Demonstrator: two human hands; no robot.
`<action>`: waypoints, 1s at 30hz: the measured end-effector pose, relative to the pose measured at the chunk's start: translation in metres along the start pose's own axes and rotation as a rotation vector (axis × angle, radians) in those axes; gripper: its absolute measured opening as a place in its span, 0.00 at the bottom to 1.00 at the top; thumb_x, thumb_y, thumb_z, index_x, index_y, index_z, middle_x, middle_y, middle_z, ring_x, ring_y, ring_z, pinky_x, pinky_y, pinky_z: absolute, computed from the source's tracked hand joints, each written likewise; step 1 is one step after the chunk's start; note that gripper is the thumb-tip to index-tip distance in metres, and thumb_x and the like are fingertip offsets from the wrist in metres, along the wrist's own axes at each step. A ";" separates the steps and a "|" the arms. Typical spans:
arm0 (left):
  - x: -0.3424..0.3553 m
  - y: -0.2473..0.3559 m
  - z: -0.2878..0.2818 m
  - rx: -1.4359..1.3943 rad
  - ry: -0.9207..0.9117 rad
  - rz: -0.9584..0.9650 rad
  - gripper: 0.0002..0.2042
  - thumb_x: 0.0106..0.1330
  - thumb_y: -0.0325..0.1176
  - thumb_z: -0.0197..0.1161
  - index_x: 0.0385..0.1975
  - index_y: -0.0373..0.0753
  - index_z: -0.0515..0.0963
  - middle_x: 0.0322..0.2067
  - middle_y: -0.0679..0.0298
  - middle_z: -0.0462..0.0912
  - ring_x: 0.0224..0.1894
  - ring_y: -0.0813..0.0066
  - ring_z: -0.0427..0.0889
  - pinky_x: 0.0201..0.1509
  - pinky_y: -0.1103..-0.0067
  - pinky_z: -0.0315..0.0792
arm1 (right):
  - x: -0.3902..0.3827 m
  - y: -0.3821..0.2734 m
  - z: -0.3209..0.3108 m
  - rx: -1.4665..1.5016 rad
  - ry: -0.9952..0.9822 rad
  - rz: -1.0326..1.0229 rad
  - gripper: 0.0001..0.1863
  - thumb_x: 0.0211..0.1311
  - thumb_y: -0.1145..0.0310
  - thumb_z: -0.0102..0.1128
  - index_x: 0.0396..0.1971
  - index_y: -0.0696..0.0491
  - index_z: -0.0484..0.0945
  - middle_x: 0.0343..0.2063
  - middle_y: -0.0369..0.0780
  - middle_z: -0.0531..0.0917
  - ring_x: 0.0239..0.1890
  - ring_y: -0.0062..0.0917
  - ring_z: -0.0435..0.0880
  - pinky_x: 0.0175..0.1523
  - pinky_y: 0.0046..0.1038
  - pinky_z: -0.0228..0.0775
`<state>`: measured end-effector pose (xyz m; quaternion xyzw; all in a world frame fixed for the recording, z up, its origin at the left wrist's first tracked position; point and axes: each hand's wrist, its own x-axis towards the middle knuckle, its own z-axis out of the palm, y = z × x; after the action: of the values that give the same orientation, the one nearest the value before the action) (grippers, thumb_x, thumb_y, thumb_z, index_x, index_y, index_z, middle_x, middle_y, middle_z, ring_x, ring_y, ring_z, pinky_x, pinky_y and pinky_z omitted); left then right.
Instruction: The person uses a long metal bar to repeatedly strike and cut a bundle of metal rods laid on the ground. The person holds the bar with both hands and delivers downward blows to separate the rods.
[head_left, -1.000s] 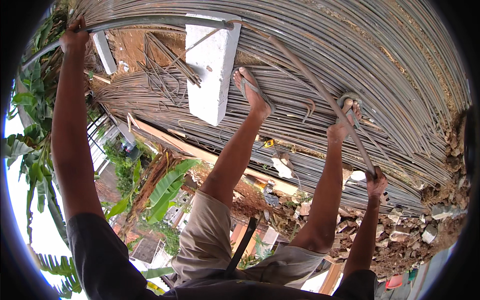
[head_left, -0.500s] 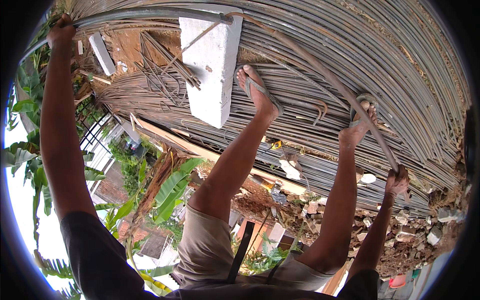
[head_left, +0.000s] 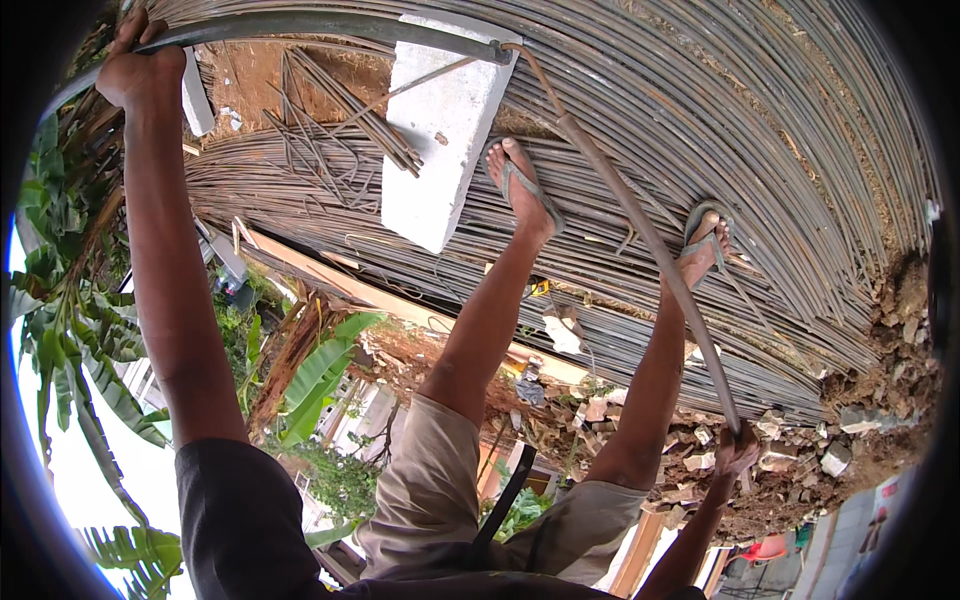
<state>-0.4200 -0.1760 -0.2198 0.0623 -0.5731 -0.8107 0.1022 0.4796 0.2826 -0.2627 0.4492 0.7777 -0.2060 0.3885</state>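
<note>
My left hand (head_left: pixel 145 72), at the upper left, is closed around a long dark grey pipe (head_left: pixel 330 28). That pipe runs right to a point above a white block (head_left: pixel 450 95). There a thin rusty steel rod (head_left: pixel 535 72) bends away from its end and enters a second brown pipe (head_left: pixel 640 220). My right hand (head_left: pixel 738 455), low on the right, is closed on the near end of the brown pipe. This pipe slants past my right foot (head_left: pixel 708 235). My left foot (head_left: pixel 522 180) stands beside the block, on steel bars.
Many long steel bars (head_left: pixel 800 150) spread in curved rows under and beyond my feet. A small heap of short rods (head_left: pixel 350 110) lies left of the block. A wooden plank (head_left: pixel 320 270) and broken bricks (head_left: pixel 700 460) lie nearer me. Banana leaves (head_left: pixel 320 385) grow at the left.
My right hand has come down and left toward my body, swinging the brown pipe with it. The bent rod now turns more steeply. My left hand still grips the grey pipe.
</note>
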 end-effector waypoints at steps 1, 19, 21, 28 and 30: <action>-0.027 0.006 0.006 -0.004 -0.020 0.028 0.09 0.67 0.16 0.51 0.44 0.27 0.74 0.37 0.53 0.79 0.33 0.63 0.82 0.27 0.78 0.73 | -0.007 -0.010 -0.014 0.034 -0.065 0.018 0.14 0.46 0.59 0.61 0.25 0.56 0.78 0.17 0.50 0.76 0.18 0.46 0.72 0.29 0.49 0.61; -0.191 0.033 -0.003 0.179 0.086 0.292 0.07 0.59 0.15 0.59 0.29 0.37 0.77 0.34 0.60 0.78 0.31 0.72 0.78 0.25 0.82 0.69 | -0.077 -0.219 -0.111 0.264 -0.440 0.049 0.10 0.59 0.68 0.61 0.29 0.60 0.77 0.15 0.45 0.75 0.18 0.32 0.72 0.28 0.41 0.65; -0.194 0.037 -0.007 0.181 0.043 0.302 0.04 0.60 0.20 0.59 0.28 0.38 0.77 0.32 0.59 0.78 0.29 0.70 0.80 0.23 0.79 0.72 | -0.090 -0.234 -0.132 0.275 -0.526 0.076 0.10 0.61 0.68 0.62 0.31 0.60 0.77 0.16 0.44 0.75 0.18 0.31 0.73 0.28 0.41 0.65; -0.246 0.055 0.040 0.068 -0.163 0.258 0.06 0.62 0.30 0.56 0.25 0.39 0.69 0.24 0.57 0.75 0.23 0.70 0.75 0.22 0.77 0.74 | -0.163 -0.320 -0.206 0.649 -0.928 0.254 0.11 0.75 0.66 0.58 0.50 0.54 0.72 0.19 0.36 0.76 0.15 0.20 0.75 0.20 0.25 0.69; -0.266 0.055 0.053 0.178 -0.202 0.289 0.08 0.64 0.32 0.55 0.24 0.38 0.67 0.22 0.57 0.73 0.20 0.71 0.70 0.22 0.76 0.73 | -0.180 -0.350 -0.219 0.706 -0.986 0.308 0.11 0.75 0.64 0.57 0.49 0.54 0.72 0.18 0.37 0.76 0.14 0.21 0.75 0.19 0.26 0.71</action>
<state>-0.1677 -0.0818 -0.1544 -0.0934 -0.6526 -0.7361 0.1535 0.1403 0.1529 0.0036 0.5095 0.3181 -0.5752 0.5552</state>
